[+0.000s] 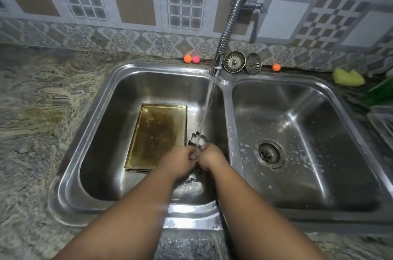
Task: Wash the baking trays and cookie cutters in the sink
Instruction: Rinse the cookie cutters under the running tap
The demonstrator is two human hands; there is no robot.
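— Where's the cookie cutter [197,142]?

— Over the left basin [110,136] of the steel double sink [191,212], at its right side, close to the divider. Both hands are on it. The left hand [179,161] and the right hand [211,157] meet knuckle to knuckle, fingers curled in, pinching the cutter's lower edge between them. Its scalloped metal outline stands up above the fingertips.

— Is it under the water?

— Yes. The stream [207,108] from the spring-neck faucet [215,66] falls right onto the cutter. The picture is blurred there, so I cannot tell exactly which fingers touch it.

— And the baking tray [157,136]?

— A gold-coloured one lies flat on the basin floor, just left of the hands, long side running away from the person. The left hand overlaps its near right corner in the view. A second edge shows under its near rim; whether that is another tray I cannot tell.

— Any other cutters?

— A second cutter [194,177] lies on the basin floor below the wrists, partly hidden by them.

— What's around the sink?

— The right basin [319,136] holds only suds around its drain [269,153]. Two sink strainers [234,61] lean behind the faucet. On the marbled tabletop [42,100], along the tiled wall, sit an orange ball [187,58] touching a pink ball [195,59], with another orange one farther right. A yellow sponge [347,77] and a green bottle [380,91] are at the far right.
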